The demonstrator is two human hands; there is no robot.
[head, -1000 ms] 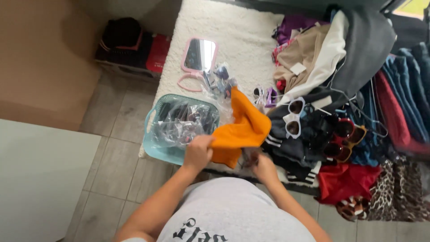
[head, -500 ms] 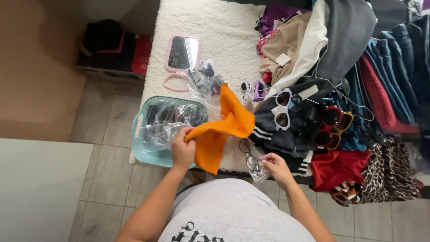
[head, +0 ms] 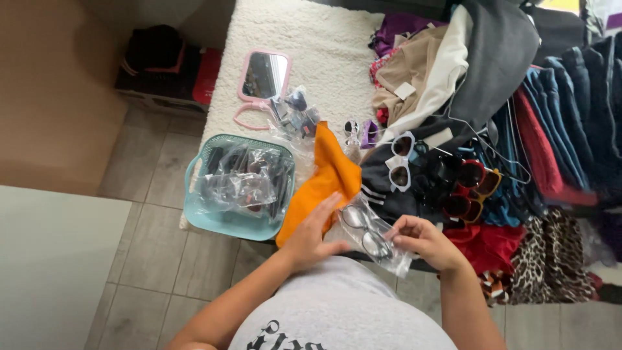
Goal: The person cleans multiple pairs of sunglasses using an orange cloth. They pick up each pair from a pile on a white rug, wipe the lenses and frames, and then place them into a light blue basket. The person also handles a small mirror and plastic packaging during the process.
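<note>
A turquoise basket [head: 194, 217] full of bagged items is sitting at the bed's edge, a pink mirror [head: 264, 76] lying behind it. The left hand [head: 313, 234] is resting flat, fingers spread, on an orange cloth [head: 327, 178]. Just beside it, the right hand [head: 421, 240] is pinching a clear bag with glasses [head: 368, 233], white sunglasses [head: 400, 162] lying beyond.

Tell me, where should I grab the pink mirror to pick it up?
Probably by its pink frame, at the near left edge, coming from the floor side. The mirror stands tilted on its loop stand, and wrapped packets crowd its right.
</note>
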